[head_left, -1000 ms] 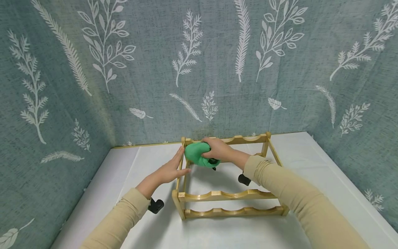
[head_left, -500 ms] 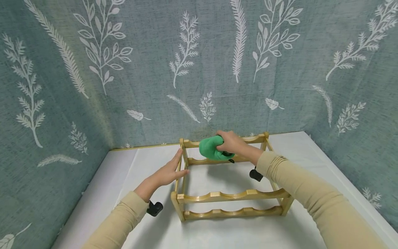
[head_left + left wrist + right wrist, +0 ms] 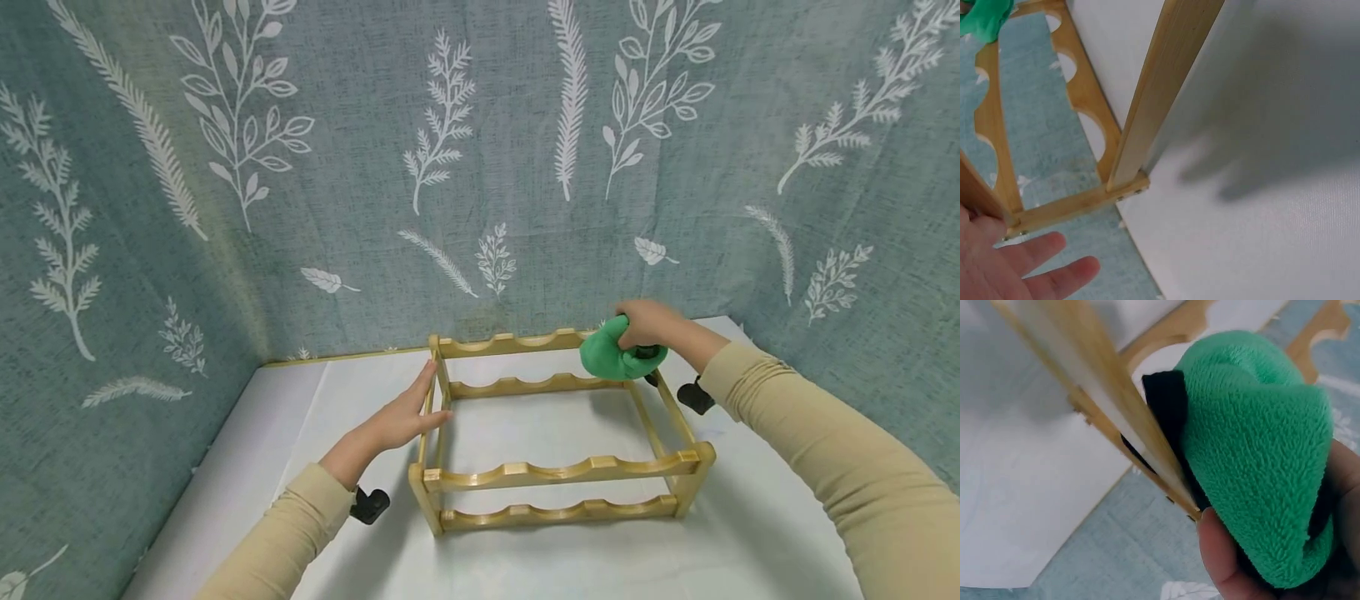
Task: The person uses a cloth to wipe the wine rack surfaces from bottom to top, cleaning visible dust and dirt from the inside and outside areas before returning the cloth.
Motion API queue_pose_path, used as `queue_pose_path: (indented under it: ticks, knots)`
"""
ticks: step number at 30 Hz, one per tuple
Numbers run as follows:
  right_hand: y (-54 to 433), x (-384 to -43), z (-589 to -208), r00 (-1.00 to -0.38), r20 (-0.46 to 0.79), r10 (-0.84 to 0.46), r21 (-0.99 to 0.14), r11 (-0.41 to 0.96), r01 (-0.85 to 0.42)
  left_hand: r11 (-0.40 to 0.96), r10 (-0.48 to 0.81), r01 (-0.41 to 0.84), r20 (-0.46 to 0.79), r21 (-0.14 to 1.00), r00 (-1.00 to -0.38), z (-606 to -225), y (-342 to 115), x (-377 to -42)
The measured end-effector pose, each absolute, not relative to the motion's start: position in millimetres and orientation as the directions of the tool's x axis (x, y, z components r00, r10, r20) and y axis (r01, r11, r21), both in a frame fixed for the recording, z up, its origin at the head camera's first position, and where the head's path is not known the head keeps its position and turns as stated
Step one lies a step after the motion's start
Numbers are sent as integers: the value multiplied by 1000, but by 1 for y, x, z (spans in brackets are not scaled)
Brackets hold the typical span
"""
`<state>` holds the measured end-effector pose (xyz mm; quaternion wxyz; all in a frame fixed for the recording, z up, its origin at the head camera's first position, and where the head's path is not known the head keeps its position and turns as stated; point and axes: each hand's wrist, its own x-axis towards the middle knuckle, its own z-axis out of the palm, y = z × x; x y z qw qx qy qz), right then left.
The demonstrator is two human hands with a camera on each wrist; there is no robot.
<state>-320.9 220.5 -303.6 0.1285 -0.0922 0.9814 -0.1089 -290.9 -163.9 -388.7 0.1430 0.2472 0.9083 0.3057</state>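
Note:
A wooden two-tier rack with scalloped rails, like a wine rack [image 3: 555, 473], stands on the white table. My right hand [image 3: 651, 323] grips a bunched green cloth [image 3: 606, 354] at the rack's far right corner. In the right wrist view the cloth [image 3: 1254, 444] looks fluffy, has black parts, and lies against a wooden bar of the rack. Fingers of my left hand [image 3: 401, 417] lie straight along the rack's left upper side rail, thumb spread apart. The left wrist view shows that hand [image 3: 997, 269] by the rack's corner, fingers extended.
A grey-green curtain [image 3: 480, 167] with white leaf prints rises behind the table and at both sides. The white tabletop [image 3: 300, 417] extends left of the rack and in front of it. Dark wrist cameras [image 3: 370, 505] hang under both wrists.
My right hand has carried the green cloth rightward along the rack's far top rail, from the left end to the right corner. The left hand has stayed at the left rail.

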Motion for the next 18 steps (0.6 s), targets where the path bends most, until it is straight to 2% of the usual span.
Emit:
queue_pose_path:
  ticks: [6, 11, 18]
  knots:
    - [207, -315, -305, -939, -190, -285, -248, 940, -235, 693, 530, 347, -120, 633, -840, -387, -166, -288]
    - [167, -311, -313, -901, -109, -421, -390, 852, -351, 693, 525, 342, -120, 635, -843, -385, -167, -287]
    - [89, -318, -337, -888, -4, -459, -523, 758, -390, 681, 538, 361, -101, 637, -837, -388, -164, -289]
